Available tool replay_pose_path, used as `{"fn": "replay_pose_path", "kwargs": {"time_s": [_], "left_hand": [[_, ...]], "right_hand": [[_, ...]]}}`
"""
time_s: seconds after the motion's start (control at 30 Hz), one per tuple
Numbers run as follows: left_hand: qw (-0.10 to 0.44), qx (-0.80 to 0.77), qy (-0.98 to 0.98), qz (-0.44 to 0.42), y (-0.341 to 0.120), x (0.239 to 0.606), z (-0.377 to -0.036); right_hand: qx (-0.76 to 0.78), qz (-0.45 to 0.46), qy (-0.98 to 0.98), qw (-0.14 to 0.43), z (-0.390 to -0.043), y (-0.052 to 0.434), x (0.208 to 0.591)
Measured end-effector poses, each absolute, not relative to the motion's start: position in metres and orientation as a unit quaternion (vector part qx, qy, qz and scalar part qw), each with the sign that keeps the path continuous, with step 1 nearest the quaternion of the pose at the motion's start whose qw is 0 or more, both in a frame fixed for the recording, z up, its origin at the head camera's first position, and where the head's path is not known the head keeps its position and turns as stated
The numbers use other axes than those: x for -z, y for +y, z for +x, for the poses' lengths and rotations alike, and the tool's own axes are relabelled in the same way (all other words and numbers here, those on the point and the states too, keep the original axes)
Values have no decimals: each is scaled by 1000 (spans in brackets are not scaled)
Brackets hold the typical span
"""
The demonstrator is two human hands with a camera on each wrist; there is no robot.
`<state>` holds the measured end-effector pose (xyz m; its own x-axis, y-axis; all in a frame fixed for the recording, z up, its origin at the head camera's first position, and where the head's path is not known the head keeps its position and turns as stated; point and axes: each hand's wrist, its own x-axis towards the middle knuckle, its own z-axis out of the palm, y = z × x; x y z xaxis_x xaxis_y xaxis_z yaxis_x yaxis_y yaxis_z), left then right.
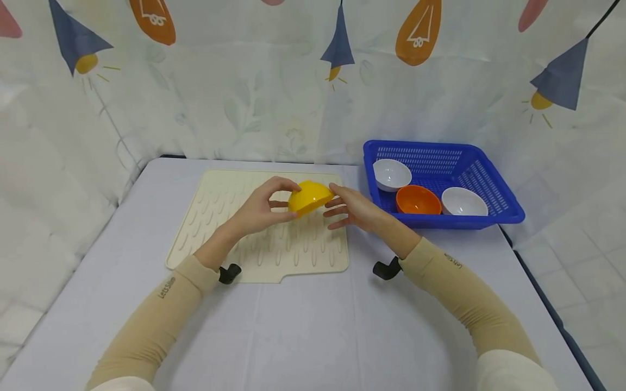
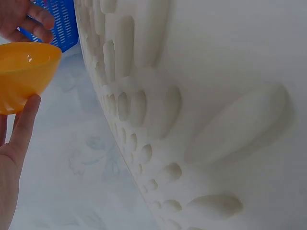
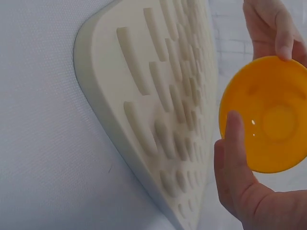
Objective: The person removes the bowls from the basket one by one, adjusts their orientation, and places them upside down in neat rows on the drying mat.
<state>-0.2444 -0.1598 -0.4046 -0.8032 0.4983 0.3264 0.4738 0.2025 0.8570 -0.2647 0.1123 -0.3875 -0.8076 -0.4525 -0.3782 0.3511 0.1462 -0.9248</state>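
Note:
A yellow bowl (image 1: 310, 198) is held tilted above the ribbed cream mat (image 1: 254, 260), its hollow side showing in the right wrist view. My left hand (image 1: 261, 203) grips it from the left, thumb at the lower edge and fingers at the upper. In the left wrist view, the left fingers (image 2: 25, 120) press on the bowl's outer side. My right hand (image 1: 354, 209) is at the bowl's right edge, fingers spread and loosely extended. One right finger (image 3: 235, 139) overlaps the bowl in the right wrist view; whether it touches is hard to tell.
A blue plastic basket (image 1: 508, 209) stands at the back right. Inside are an orange bowl (image 1: 418, 201) and two white bowls, one at the left (image 1: 391, 175) and one at the front right (image 1: 463, 202). A white cloth covers the table (image 1: 303, 336); a printed curtain (image 1: 274, 98) hangs behind.

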Motion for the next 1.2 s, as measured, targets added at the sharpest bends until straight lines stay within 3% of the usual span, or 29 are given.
{"fn": "replay_pose_path", "kwargs": {"time_s": [0.87,1.2], "left_hand": [[-131,-269,806,510,-147,406,-236],[-141,-214,807,532,-139,404,-232]], "right_hand": [[621,-26,720,310,-271,110,392],[610,-23,732,302,-272,112,393]]}}
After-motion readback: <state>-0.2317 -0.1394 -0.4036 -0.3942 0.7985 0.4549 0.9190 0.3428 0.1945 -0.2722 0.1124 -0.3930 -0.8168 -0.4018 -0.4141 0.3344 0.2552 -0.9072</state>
